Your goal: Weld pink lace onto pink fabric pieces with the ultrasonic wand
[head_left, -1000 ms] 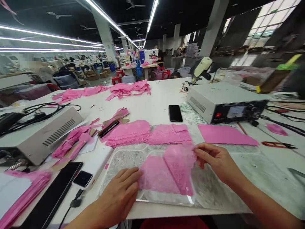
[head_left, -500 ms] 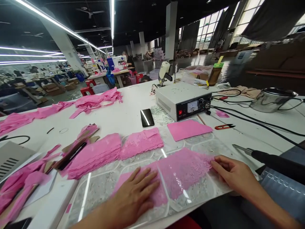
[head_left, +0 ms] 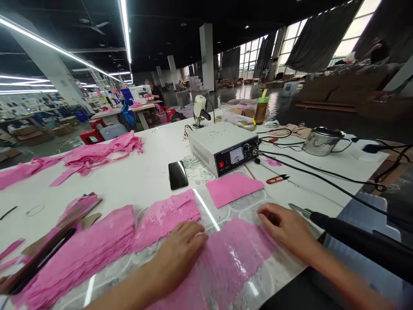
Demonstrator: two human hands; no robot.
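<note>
A pink fabric panel (head_left: pixel 237 249) lies flat over a clear, glossy sheet (head_left: pixel 277 275) with a grey backing, at the table's front edge. My left hand (head_left: pixel 180 252) rests at the panel's upper left, beside a stack of pink lace pieces (head_left: pixel 166 215). Its fingers are bent and close together; what they hold, if anything, is hidden. By the panel's upper right is my right hand (head_left: pixel 285 228), its fingers loosely curled around a hollow, with nothing seen in it. A taller stack of pink pieces (head_left: pixel 97 245) sits to the left.
Behind lie a pink plain piece (head_left: pixel 234 189), a phone (head_left: pixel 177 175), red thread snips (head_left: pixel 277 179) and a control box (head_left: pixel 226 148). A black-handled tool with a metal tip (head_left: pixel 348 232) juts in at right, near my forearm. Cables cross the table near a glass pot (head_left: pixel 324 141).
The view has swung right. My right hand has left the panel's lace edge and moved up and inward. My left hand has lifted from lying flat and moved toward the lace stack.
</note>
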